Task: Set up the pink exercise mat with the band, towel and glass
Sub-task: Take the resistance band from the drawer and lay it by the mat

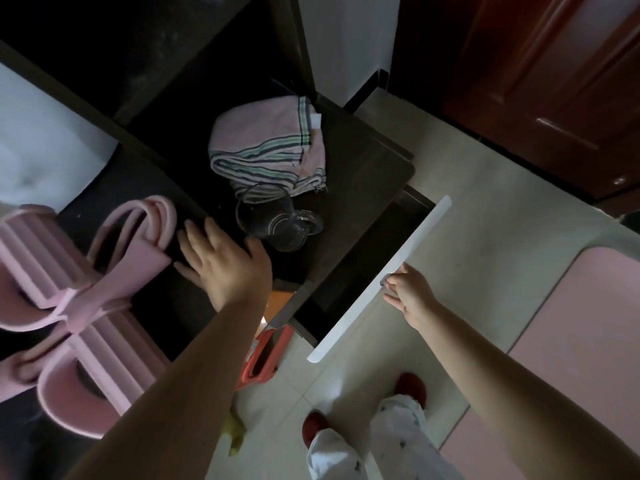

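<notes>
1. A pink exercise mat [585, 327] lies flat on the pale tiled floor [485, 188] at the right, well apart from the other items.
2. A pink band [138, 233], looped over itself, rests on the dark desk [363, 174] at the left, against a pink ribbed object [69, 306] whose nature cannot be told.
3. A pink striped towel [270, 147], folded loosely, sits on the desk farther back; a clear glass [273, 220] with a handle stands just in front of it, touching its edge.
4. The person's left hand [221, 261] hovers flat over the desk between band and glass, its grip apart, fingers spread and holding nothing.
5. The right hand [408, 292] has its grip clamped on the handle of a white drawer front [384, 278], which stands pulled out from beneath the desk.
6. Below, red slippers [410, 386] and light patterned trousers [363, 441] show on the tiles; an orange-red container [263, 355] stands by the desk's edge, and a dark wooden door [540, 81] fills the upper right.
</notes>
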Action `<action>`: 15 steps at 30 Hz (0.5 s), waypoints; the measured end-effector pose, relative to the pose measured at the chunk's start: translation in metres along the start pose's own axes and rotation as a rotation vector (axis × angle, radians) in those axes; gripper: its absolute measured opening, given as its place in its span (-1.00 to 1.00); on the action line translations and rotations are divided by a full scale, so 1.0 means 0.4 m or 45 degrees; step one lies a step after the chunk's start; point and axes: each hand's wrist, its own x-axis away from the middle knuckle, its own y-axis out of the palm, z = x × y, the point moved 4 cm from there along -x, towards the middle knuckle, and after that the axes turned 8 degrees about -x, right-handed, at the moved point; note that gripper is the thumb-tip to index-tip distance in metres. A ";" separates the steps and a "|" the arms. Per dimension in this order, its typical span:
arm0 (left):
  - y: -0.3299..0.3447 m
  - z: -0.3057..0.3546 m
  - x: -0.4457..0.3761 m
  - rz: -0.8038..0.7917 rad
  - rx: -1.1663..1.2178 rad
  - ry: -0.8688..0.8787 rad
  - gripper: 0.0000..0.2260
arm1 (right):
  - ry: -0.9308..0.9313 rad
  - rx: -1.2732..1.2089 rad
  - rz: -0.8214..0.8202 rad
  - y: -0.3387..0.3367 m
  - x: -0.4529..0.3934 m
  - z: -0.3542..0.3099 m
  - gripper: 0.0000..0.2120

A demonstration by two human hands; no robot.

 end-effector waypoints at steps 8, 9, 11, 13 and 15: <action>-0.013 -0.068 -0.040 0.006 -0.167 0.394 -0.19 | 0.077 -0.142 -0.109 0.086 -0.011 -0.020 -0.31; -0.009 -0.069 -0.046 -0.020 -0.161 0.403 -0.19 | 0.079 -0.153 -0.139 0.096 -0.011 -0.020 -0.27; -0.009 -0.064 -0.051 -0.060 -0.167 0.404 -0.22 | 0.061 -0.180 -0.201 0.115 -0.019 -0.019 -0.23; -0.009 -0.062 -0.053 -0.075 -0.179 0.406 -0.21 | 0.053 -0.256 -0.263 0.132 -0.036 -0.023 -0.21; -0.007 -0.063 -0.053 -0.079 -0.173 0.410 -0.17 | 0.062 -0.356 -0.313 0.143 -0.048 -0.030 -0.26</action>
